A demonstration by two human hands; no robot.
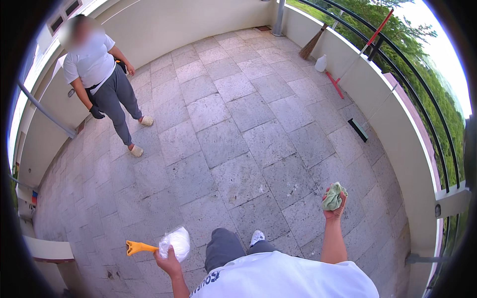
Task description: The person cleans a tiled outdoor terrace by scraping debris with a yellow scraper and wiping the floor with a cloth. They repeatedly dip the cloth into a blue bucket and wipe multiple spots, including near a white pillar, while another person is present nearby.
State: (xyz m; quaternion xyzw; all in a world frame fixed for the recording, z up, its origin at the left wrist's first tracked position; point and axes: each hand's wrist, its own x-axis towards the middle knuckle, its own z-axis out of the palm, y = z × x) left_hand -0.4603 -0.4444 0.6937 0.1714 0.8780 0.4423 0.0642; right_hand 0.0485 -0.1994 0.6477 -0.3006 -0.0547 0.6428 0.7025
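My left hand (pixel 169 262) grips a yellow plastic tool handle (pixel 139 247) together with a clear plastic bag of white material (pixel 177 243). The handle sticks out to the left, and the bag bulges above the fingers; what joins the two is hidden. Out to the right, my right hand (pixel 337 210) holds a crumpled green cloth (pixel 332 198) in its raised palm. Below both hands lies the grey stone-tiled floor (pixel 231 182), with whitish spots on some tiles.
A person (pixel 108 74) in a white shirt stands at the upper left, a black glove on one hand. Along the right parapet wall (pixel 402 149) are a twig broom (pixel 313 43), a white plastic jug (pixel 321 63), a red floor squeegee (pixel 335 85) and a green push broom (pixel 357 129). Black railings top the wall.
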